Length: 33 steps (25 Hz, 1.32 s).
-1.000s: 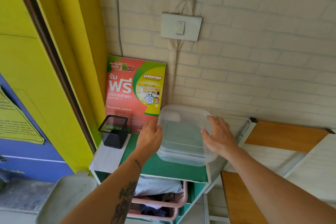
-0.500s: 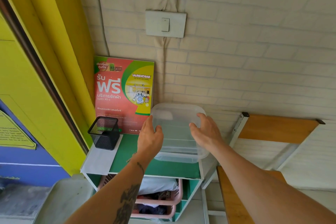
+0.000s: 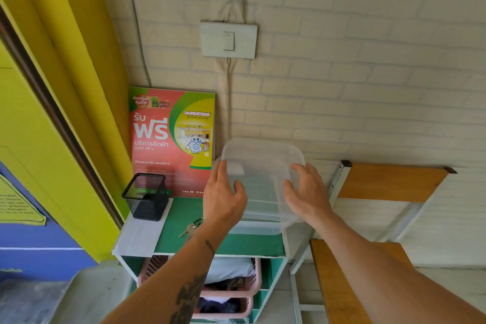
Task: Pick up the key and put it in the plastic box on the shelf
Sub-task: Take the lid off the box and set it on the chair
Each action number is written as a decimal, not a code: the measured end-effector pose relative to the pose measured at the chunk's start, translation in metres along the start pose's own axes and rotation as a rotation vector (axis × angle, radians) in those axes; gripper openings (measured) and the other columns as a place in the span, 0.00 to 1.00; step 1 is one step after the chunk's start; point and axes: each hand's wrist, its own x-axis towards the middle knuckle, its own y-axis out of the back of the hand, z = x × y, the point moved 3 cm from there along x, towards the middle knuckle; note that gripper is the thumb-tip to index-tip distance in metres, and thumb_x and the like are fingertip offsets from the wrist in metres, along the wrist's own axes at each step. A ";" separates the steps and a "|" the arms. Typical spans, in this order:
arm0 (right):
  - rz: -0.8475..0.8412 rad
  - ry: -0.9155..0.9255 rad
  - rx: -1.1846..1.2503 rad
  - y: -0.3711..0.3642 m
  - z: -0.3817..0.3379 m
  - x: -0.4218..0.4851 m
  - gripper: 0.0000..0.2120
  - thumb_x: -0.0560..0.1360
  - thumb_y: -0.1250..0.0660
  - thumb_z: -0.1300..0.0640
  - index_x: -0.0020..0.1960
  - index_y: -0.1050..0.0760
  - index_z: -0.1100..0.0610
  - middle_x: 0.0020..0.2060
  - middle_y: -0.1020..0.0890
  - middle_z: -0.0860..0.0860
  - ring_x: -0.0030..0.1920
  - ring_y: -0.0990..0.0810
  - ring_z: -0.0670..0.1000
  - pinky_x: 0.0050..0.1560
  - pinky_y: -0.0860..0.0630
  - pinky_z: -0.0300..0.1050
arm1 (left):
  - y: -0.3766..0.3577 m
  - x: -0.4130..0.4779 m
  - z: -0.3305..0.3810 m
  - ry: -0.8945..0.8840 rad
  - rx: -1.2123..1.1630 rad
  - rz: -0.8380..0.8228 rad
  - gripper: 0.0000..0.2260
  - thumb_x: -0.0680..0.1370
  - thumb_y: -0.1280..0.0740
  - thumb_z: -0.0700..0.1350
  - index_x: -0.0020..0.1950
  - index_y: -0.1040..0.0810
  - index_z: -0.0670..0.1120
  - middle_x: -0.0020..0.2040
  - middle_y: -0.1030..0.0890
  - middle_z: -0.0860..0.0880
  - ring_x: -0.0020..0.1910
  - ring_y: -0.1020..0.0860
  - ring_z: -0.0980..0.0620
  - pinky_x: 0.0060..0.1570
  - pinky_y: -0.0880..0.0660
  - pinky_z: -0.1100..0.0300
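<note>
Clear plastic lid (image 3: 263,160) has tipped up off the box (image 3: 256,227) since a moment ago, left hand (image 3: 223,197) and right hand (image 3: 307,194) pinching its edges with curled fingers, so the box is opening while the key (image 3: 190,227) lies untouched on the green shelf (image 3: 236,244) beside the left wrist.

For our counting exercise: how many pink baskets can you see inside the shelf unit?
2. The upper pink basket sits just under the green shelf top. The lower pink basket is directly beneath it. Others may be hidden below the frame.
</note>
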 end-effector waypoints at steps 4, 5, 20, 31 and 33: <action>0.072 -0.068 -0.007 0.031 0.029 -0.018 0.25 0.78 0.39 0.48 0.74 0.35 0.51 0.74 0.36 0.54 0.73 0.35 0.57 0.69 0.32 0.57 | -0.026 -0.007 0.030 -0.091 0.067 -0.024 0.28 0.78 0.40 0.47 0.77 0.40 0.42 0.77 0.35 0.44 0.75 0.37 0.44 0.74 0.39 0.50; 0.092 -0.092 -0.015 0.041 0.039 -0.022 0.25 0.78 0.39 0.48 0.74 0.35 0.51 0.75 0.37 0.54 0.73 0.36 0.57 0.69 0.32 0.57 | -0.036 -0.010 0.041 -0.123 0.102 -0.034 0.29 0.77 0.41 0.48 0.77 0.40 0.42 0.76 0.34 0.44 0.74 0.37 0.43 0.74 0.39 0.50; 0.101 -0.270 -0.176 0.156 0.255 -0.091 0.30 0.78 0.40 0.45 0.76 0.39 0.54 0.79 0.48 0.55 0.76 0.44 0.56 0.72 0.37 0.53 | -0.237 -0.131 0.165 -0.202 0.391 -0.302 0.28 0.76 0.42 0.50 0.75 0.45 0.46 0.73 0.37 0.44 0.64 0.35 0.42 0.65 0.32 0.48; -0.159 -0.288 -0.208 0.076 0.404 -0.089 0.28 0.76 0.38 0.49 0.73 0.36 0.59 0.77 0.42 0.56 0.75 0.41 0.57 0.71 0.36 0.51 | -0.374 -0.164 0.086 -0.056 0.486 -0.506 0.28 0.78 0.41 0.48 0.76 0.46 0.47 0.75 0.40 0.45 0.68 0.37 0.43 0.68 0.35 0.49; -0.184 -0.330 -0.198 0.037 0.438 -0.090 0.27 0.76 0.38 0.49 0.72 0.35 0.58 0.77 0.42 0.56 0.73 0.40 0.59 0.69 0.34 0.53 | -0.411 -0.166 0.051 -0.057 0.527 -0.548 0.28 0.78 0.42 0.48 0.76 0.48 0.47 0.75 0.41 0.44 0.67 0.37 0.44 0.68 0.35 0.48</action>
